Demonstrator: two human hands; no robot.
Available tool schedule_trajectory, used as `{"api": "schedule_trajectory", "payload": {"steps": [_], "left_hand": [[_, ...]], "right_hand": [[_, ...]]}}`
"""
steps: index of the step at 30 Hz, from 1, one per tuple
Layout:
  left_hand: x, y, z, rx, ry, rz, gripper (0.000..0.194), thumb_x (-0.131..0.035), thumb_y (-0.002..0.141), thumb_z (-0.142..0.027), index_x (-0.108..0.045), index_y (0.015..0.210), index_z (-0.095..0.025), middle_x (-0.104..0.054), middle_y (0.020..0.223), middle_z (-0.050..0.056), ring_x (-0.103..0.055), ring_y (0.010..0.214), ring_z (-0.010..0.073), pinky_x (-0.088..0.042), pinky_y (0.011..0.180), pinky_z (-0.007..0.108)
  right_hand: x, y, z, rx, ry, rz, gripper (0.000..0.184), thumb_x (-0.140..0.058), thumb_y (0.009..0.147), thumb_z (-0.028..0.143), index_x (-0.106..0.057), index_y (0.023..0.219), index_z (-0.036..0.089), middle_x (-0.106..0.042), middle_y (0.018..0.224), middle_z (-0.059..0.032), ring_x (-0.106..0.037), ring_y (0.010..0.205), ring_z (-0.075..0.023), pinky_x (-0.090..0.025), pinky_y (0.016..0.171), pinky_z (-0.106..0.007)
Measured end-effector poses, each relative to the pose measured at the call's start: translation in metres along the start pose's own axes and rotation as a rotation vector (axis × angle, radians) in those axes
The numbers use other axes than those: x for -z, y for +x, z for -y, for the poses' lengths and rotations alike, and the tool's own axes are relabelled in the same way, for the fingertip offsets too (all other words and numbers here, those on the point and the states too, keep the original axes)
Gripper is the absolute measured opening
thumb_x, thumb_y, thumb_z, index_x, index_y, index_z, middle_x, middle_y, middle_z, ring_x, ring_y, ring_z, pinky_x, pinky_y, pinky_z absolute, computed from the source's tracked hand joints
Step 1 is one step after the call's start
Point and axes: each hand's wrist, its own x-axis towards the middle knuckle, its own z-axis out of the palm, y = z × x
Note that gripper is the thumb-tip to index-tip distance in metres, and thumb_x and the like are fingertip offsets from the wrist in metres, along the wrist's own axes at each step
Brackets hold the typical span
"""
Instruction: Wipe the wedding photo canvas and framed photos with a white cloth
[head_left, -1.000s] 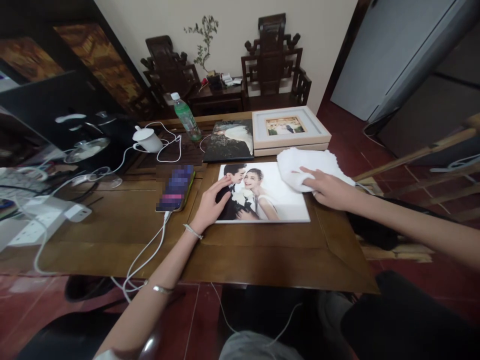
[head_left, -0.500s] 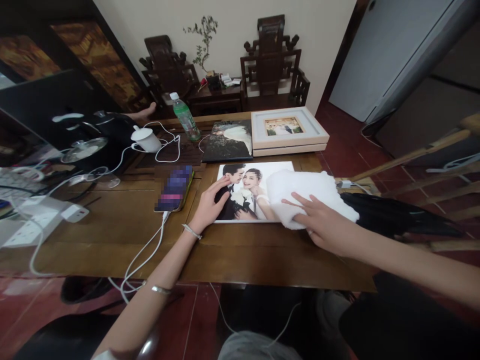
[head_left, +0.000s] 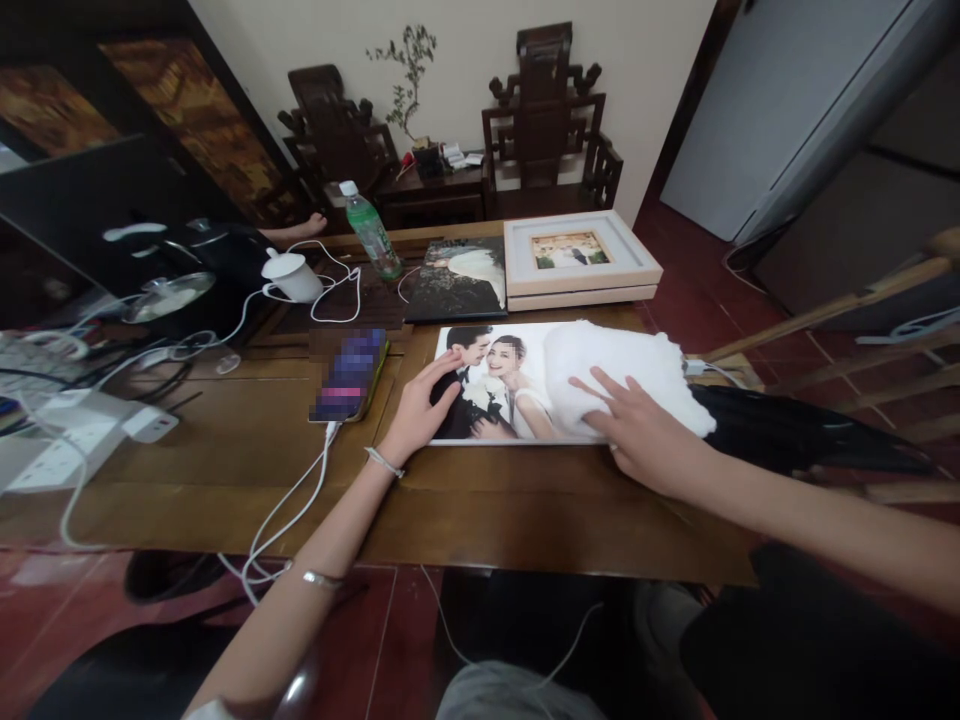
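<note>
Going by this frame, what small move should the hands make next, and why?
Probably slide the white cloth leftward with the right hand: it lies under that hand over the right end of the photo panel, whose middle is uncovered, while the left hand rests at the left edge, seemingly steadying it.

Photo panel (head_left: 529, 405): thin, with white edge, shows a couple in wedding clothes | lies flat on the desk (head_left: 480, 505), picture side up | White cloth (head_left: 637, 360): fluffy, lies over the panel's right part and reaches beyond its right edge
</note>
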Motion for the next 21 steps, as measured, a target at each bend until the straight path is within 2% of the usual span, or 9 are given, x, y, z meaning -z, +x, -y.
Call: {"api": "schedule_trajectory", "payload": {"steps": [4,8,16,18,21], "left_hand": [[0.000,0.000,0.000,-0.001,0.003,0.000,0.034,-0.048,0.090,-0.028,-0.060,0.121,-0.021,-0.055,0.136,0.007,-0.046,0.130,0.0218,-0.033,0.112,0.046],[-0.001,0.001,0.000,-0.001,-0.002,-0.005,0.033,-0.049,0.090,-0.029,-0.060,0.120,-0.020,-0.055,0.136,0.008,-0.047,0.130,0.0217,-0.033,0.112,0.044],[0.000,0.000,0.000,-0.003,-0.006,-0.011,0.033,-0.050,0.090,-0.030,-0.061,0.120,-0.020,-0.056,0.135,0.008,-0.047,0.130,0.0224,-0.033,0.112,0.044],[0.000,0.000,0.001,-0.001,-0.002,-0.011,0.033,-0.050,0.090,-0.030,-0.060,0.120,-0.021,-0.056,0.135,0.007,-0.047,0.130,0.0222,-0.033,0.112,0.045],[-0.001,0.000,0.001,-0.004,-0.008,-0.010,0.033,-0.049,0.091,-0.029,-0.060,0.121,-0.020,-0.055,0.136,0.008,-0.047,0.130,0.0218,-0.033,0.112,0.044]], "right_hand": [[0.006,-0.004,0.025,0.026,-0.014,0.073,0.048,-0.052,0.065,0.001,-0.062,0.111,0.015,-0.031,0.150,-0.0154,-0.019,0.139,-0.0422,-0.032,0.101,-0.065],[0.010,-0.002,0.028,0.089,-0.031,0.128,0.050,-0.055,0.065,0.002,-0.063,0.112,0.014,-0.030,0.151,-0.0161,-0.020,0.138,-0.0421,-0.030,0.103,-0.065],[0.011,0.010,-0.002,0.183,0.032,0.097,0.050,-0.051,0.066,-0.001,-0.062,0.112,0.015,-0.035,0.149,-0.0138,-0.021,0.140,-0.0357,-0.028,0.106,-0.061],[0.011,0.016,-0.015,0.149,0.038,0.089,0.050,-0.047,0.066,-0.003,-0.062,0.110,0.016,-0.035,0.149,-0.0136,-0.022,0.140,-0.0348,-0.032,0.104,-0.061],[0.009,0.026,-0.037,0.005,0.035,0.081,0.049,-0.044,0.067,-0.004,-0.061,0.108,0.016,-0.036,0.148,-0.0165,-0.030,0.136,-0.0365,-0.039,0.099,-0.060]]}}
